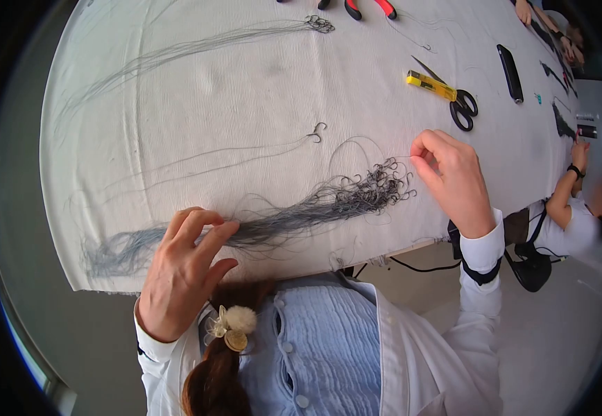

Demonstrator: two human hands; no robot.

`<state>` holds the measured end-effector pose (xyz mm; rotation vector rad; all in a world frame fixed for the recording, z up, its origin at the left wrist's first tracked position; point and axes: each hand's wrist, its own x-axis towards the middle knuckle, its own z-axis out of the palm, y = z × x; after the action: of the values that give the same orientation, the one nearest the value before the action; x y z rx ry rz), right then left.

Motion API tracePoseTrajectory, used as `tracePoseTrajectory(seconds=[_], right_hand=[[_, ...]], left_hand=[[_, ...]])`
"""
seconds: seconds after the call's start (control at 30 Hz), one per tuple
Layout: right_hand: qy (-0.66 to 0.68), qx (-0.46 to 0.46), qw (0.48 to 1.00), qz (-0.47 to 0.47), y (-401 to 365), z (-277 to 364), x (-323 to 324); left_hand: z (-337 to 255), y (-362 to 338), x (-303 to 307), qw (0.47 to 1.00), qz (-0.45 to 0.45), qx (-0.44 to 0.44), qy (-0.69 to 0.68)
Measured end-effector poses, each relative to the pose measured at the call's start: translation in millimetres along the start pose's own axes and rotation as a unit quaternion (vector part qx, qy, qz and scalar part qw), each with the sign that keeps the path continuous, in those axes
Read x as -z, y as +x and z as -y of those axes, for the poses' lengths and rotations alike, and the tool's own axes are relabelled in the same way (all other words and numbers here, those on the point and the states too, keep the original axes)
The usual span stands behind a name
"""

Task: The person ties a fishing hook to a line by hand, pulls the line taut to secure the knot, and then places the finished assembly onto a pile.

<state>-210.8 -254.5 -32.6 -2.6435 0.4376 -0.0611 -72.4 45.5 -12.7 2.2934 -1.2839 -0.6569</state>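
Observation:
A thick bundle of grey fishing lines (273, 225) lies across the near part of the white cloth-covered table (245, 90), ending in a tangle of dark hooks (377, 188). My left hand (183, 267) rests with spread fingers on the bundle's middle, pressing it down. My right hand (453, 177) is just right of the hooks, thumb and forefinger pinched on a single thin line that loops up from the tangle.
A single hook with its line (317, 132) lies mid-table, another set of hooks with lines (318, 24) at the far edge. Scissors (462, 109), a yellow utility knife (431, 85), a black phone (510, 73) and red-handled pliers (369, 7) lie far right. Another person (568, 208) sits at the right.

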Motion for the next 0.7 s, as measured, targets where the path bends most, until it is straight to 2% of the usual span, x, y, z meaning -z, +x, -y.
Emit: tracePoseTrajectory(seconds=[0.07,0.2,0.37,0.43,0.5,0.57,0.63,0.67,0.7], right_hand=[[0.069,-0.041,0.997,0.02,-1.4,5.5,12.4],[0.13,-0.057,0.99,0.016,-6.5,30.0,40.5],[0.207,-0.039,0.978,0.008,-4.8,63.1,61.9],[0.332,-0.043,0.941,0.047,0.8,74.1,61.7],[0.351,-0.024,0.933,0.075,7.8,81.8,58.7],[0.427,-0.068,0.894,0.12,15.5,94.3,55.6],[0.431,-0.054,0.893,0.12,22.0,103.8,52.0],[0.447,-0.038,0.887,0.113,24.5,104.7,49.2],[0.461,-0.023,0.881,0.107,27.8,106.6,48.4]], left_hand=[[-1.0,-1.6,6.2,1.0,0.002,0.0,0.001],[-7.0,-5.8,33.0,1.0,0.003,-0.021,0.01],[-23.4,7.6,67.0,0.998,-0.022,-0.053,-0.003],[-30.0,22.0,74.9,0.989,0.012,-0.067,-0.131],[-27.2,44.6,66.7,0.967,0.006,-0.14,-0.214],[-25.9,63.5,56.5,0.947,-0.008,-0.199,-0.25],[-26.6,73.3,42.5,0.895,0.044,-0.202,-0.396],[-27.6,74.7,41.2,0.896,0.035,-0.203,-0.393],[-28.9,75.3,40.2,0.842,0.088,-0.138,-0.514]])
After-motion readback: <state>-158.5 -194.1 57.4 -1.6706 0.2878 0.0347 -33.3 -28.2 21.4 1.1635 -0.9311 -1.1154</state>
